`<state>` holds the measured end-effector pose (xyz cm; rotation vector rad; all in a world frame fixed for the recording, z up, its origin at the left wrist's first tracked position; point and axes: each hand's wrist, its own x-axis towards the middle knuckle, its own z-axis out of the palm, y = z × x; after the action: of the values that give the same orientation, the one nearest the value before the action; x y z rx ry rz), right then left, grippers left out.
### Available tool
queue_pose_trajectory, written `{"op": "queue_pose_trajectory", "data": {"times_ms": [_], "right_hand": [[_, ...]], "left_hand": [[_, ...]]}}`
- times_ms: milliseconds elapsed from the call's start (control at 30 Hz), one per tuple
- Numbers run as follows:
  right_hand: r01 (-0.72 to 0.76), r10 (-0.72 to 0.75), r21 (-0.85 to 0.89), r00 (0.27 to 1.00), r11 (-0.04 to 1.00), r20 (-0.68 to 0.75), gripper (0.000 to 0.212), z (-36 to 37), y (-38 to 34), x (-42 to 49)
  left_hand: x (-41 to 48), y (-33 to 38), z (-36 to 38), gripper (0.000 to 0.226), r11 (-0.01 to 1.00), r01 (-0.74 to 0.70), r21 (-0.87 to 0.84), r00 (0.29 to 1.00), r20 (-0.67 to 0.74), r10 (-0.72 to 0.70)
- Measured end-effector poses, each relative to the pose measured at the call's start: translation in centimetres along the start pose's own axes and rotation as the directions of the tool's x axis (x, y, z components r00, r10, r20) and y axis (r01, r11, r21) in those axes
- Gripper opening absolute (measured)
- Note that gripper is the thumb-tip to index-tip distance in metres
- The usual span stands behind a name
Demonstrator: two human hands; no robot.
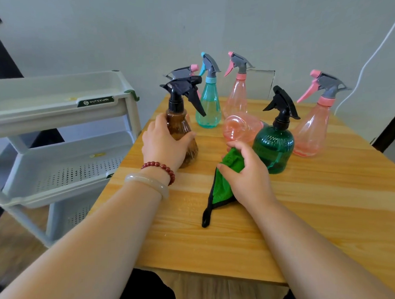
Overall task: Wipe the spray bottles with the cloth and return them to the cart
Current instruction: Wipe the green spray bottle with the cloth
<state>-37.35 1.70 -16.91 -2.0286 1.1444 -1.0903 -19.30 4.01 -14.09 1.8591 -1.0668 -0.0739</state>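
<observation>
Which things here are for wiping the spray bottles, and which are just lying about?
For the job: brown plastic spray bottle, gripped by left hand; green black-edged cloth, held by right hand; teal spray bottle; round dark green spray bottle; back pink spray bottle; right pink spray bottle; toppled pink spray bottle; half-hidden pink-tipped spray head; grey plastic cart.
Lying about: white cable along the wall.

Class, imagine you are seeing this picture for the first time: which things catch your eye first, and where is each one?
The left hand grips a brown spray bottle near the left edge of the wooden table, while the right hand holds a bright green cloth at its centre. Behind and beside them stand a teal bottle, a dark green bottle and several pink bottles; a pale tiered cart sits left of the table.
</observation>
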Motion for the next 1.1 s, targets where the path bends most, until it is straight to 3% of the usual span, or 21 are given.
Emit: {"op": "queue_pose_trajectory", "data": {"times_ms": [167, 633, 767, 900, 1000, 1100], "right_hand": [[0.001, -0.001, -0.004, 1.0, 1.0, 0.002, 0.046, 0.1, 0.1, 0.1], [0.007, -0.008, -0.025, 0.999, 1.0, -0.032, 0.044, 0.3, 0.4, 0.5], [-0.009, 0.008, -0.024, 0.999, 1.0, -0.036, 0.046, 0.2, 0.2, 0.5], [0.009, -0.008, 0.026, 0.998, 1.0, -0.057, 0.049, -0.1, -0.3, -0.1], [0.081, -0.074, 0.055, 0.989, 0.995, -0.126, 0.045, -1.0, -1.0, -0.7], [0.148, -0.143, 0.001, 0.959, 0.989, -0.245, 0.034, -2.8, -1.4, -0.5]], "left_hand": [[1.4, 0.1, 1.0, 0.072, 0.996, 0.021, 0.085, 0.999, -0.052, -0.017], [2.1, -0.7, 1.4, 0.089, 1.0, -0.02, -0.005, 0.999, 0.028, 0.021], [0.2, -0.8, 1.1, 0.078, 0.992, -0.12, -0.039, 0.985, -0.13, 0.114], [-1.4, -0.1, 0.7, 0.061, 0.967, -0.254, -0.039, 0.953, -0.179, 0.243], [-2.3, 0.6, 0.4, 0.049, 0.937, -0.347, -0.051, 0.933, -0.124, 0.339], [-3.0, 1.4, 0.7, 0.04, 0.912, -0.408, -0.049, 0.912, 0.023, 0.409]]}}
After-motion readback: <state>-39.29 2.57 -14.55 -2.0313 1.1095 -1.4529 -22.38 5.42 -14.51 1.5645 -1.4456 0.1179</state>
